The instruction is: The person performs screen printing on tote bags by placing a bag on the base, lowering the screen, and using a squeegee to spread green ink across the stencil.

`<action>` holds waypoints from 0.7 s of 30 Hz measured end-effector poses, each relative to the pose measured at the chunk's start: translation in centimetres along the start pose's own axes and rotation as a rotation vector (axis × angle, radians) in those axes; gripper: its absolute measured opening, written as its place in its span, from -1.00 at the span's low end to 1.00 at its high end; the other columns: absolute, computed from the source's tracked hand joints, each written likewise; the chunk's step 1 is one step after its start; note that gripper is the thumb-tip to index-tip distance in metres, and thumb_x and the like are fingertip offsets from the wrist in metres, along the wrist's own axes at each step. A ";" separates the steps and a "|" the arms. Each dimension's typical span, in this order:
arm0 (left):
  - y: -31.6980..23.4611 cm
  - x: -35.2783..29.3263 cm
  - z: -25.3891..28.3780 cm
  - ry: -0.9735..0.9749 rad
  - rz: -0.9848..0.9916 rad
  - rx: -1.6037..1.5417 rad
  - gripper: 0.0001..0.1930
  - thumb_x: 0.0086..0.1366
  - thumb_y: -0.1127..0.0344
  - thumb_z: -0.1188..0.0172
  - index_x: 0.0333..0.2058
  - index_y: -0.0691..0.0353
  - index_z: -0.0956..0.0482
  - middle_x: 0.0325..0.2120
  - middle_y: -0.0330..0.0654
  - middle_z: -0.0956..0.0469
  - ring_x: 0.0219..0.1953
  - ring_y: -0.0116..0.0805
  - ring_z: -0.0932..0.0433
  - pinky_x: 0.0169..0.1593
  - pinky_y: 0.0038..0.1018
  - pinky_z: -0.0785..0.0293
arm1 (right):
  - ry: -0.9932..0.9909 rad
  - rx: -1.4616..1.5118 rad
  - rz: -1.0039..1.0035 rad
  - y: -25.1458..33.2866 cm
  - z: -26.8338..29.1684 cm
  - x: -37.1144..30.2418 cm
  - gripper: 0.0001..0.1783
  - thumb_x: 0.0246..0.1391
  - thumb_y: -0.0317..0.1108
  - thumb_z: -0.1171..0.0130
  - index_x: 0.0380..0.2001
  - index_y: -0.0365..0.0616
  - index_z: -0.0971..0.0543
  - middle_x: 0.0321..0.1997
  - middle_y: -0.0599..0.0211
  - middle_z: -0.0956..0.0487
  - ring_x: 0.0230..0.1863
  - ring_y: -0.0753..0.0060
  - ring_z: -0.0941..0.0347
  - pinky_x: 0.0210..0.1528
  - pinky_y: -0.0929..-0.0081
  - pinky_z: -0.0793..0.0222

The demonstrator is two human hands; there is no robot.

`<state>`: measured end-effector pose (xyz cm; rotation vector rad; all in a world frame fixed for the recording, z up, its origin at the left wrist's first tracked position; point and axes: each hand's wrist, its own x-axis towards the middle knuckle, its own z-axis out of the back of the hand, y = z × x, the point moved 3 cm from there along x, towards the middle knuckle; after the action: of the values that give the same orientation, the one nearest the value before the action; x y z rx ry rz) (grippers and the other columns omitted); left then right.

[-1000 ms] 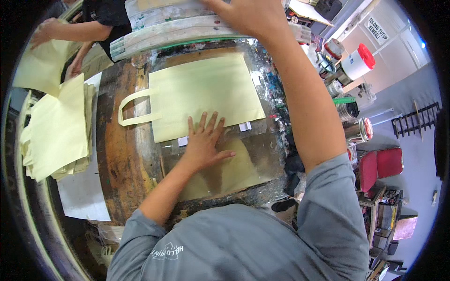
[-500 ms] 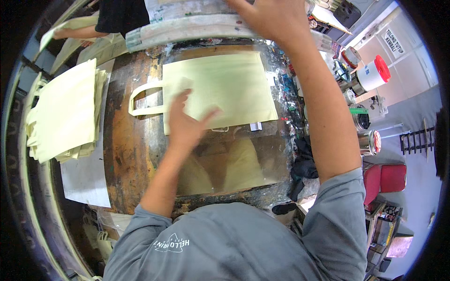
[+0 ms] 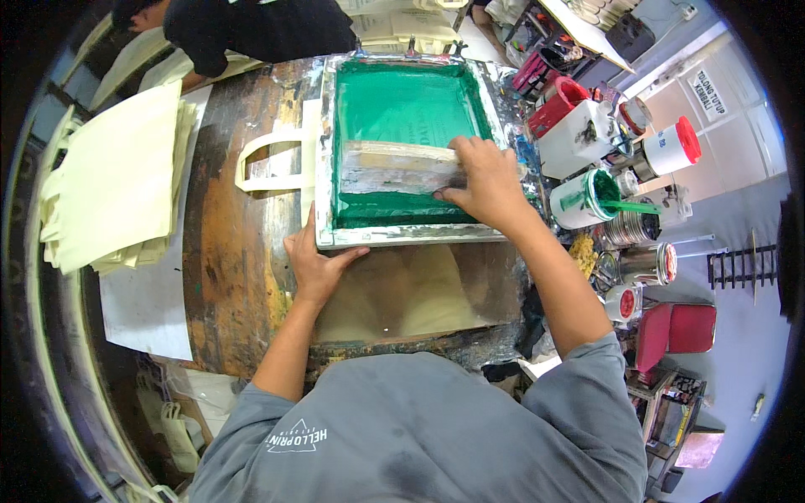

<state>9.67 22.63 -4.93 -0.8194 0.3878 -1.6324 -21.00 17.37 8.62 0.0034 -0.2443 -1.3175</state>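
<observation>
A screen printing frame [image 3: 402, 235] with white, paint-smeared edges lies flat on the work table, green ink spread over its mesh. My right hand [image 3: 490, 184] is closed round the right end of a wide wooden squeegee [image 3: 398, 168], which rests across the mesh. At the frame's near left corner my left hand [image 3: 315, 267] grips the edge, thumb along the front side and a finger up the left side. A pale yellow cloth bag lies under the frame; only its left margin and its handle [image 3: 268, 183] show.
A stack of pale yellow bags [image 3: 117, 184] lies at the left. Along the right stand an ink tub [image 3: 579, 201] with a green stick, a white jug [image 3: 574, 138] and several cans. A person in black [image 3: 251, 29] is at the far left. A red chair [image 3: 671, 331] stands at the right.
The frame has come down over the bag, from its raised position. My left hand has moved from above the bag to the frame's corner; my right has come down onto the squeegee.
</observation>
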 end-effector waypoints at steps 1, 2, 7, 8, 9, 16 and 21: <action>0.3 -0.2 -0.1 -0.029 -0.039 -0.021 0.28 -0.15 -0.16 -0.75 0.49 0.34 -0.33 -0.01 -0.12 -0.74 -0.04 -0.16 -0.55 0.18 -0.25 -0.25 | -0.040 0.003 0.044 0.2 0.1 -0.2 -0.27 -0.15 -0.07 -0.66 0.06 0.02 -0.51 -0.09 0.26 -0.57 0.06 0.04 -0.52 0.01 0.03 -0.27; 0.6 -0.3 -0.2 -0.040 -0.045 -0.041 0.29 -0.16 -0.18 -0.74 0.49 0.33 -0.33 -0.03 -0.14 -0.74 -0.04 -0.18 -0.55 0.17 -0.26 -0.24 | -0.023 -0.003 0.054 0.3 0.2 -0.4 -0.28 -0.14 -0.07 -0.66 0.06 0.01 -0.51 -0.09 0.26 -0.57 0.05 0.04 -0.52 0.01 0.02 -0.27; 0.3 -0.1 -0.2 -0.036 -0.059 -0.060 0.31 -0.15 -0.19 -0.73 0.51 0.32 -0.29 -0.05 -0.18 -0.75 -0.03 -0.19 -0.54 0.15 -0.25 -0.24 | -0.023 -0.075 0.127 2.7 -0.2 -2.7 -0.30 -0.16 -0.12 -0.66 0.03 0.02 -0.52 -0.12 0.29 -0.56 0.02 0.08 -0.48 0.04 0.07 -0.25; 0.2 -0.1 -0.1 -0.025 -0.059 -0.074 0.31 -0.15 -0.19 -0.73 0.51 0.32 -0.28 -0.04 -0.18 -0.75 -0.04 -0.19 -0.55 0.14 -0.24 -0.24 | -0.057 -0.089 0.095 3.2 -0.6 -3.2 -0.33 -0.18 -0.15 -0.65 0.01 0.03 -0.54 -0.12 0.32 -0.55 0.01 0.13 -0.47 0.07 0.09 -0.22; 0.2 0.0 -0.1 -0.023 -0.062 -0.095 0.32 -0.15 -0.19 -0.72 0.51 0.32 -0.28 -0.04 -0.19 -0.75 -0.05 -0.19 -0.55 0.14 -0.24 -0.24 | -0.080 -0.091 0.078 3.5 -1.0 -3.7 -0.35 -0.18 -0.16 -0.65 0.00 0.03 -0.55 -0.13 0.32 -0.55 0.00 0.13 -0.46 0.07 0.09 -0.20; 0.2 -0.1 0.1 -0.013 -0.075 -0.048 0.33 -0.16 -0.19 -0.72 0.53 0.31 -0.25 -0.10 -0.18 -0.73 -0.09 -0.13 -0.53 0.10 -0.22 -0.27 | -0.232 -0.111 0.087 1.8 -3.7 -1.8 -0.45 -0.14 -0.18 -0.62 -0.06 0.03 -0.61 -0.14 0.36 -0.55 -0.03 0.15 -0.46 0.11 0.08 -0.17; 0.1 -0.1 0.2 -0.031 -0.075 -0.052 0.35 -0.19 -0.21 -0.72 0.52 0.30 -0.26 -0.06 -0.17 -0.74 -0.10 -0.10 -0.52 0.11 -0.22 -0.27 | -0.253 -0.166 0.110 -1.7 -5.6 5.1 -0.42 -0.12 -0.09 -0.62 -0.03 0.05 -0.60 -0.13 0.37 -0.55 0.00 0.16 -0.46 0.11 0.09 -0.20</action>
<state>9.89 22.75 -4.84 -0.9071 0.3829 -1.6828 -20.50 11.30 3.81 -0.3146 -0.3445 -1.2244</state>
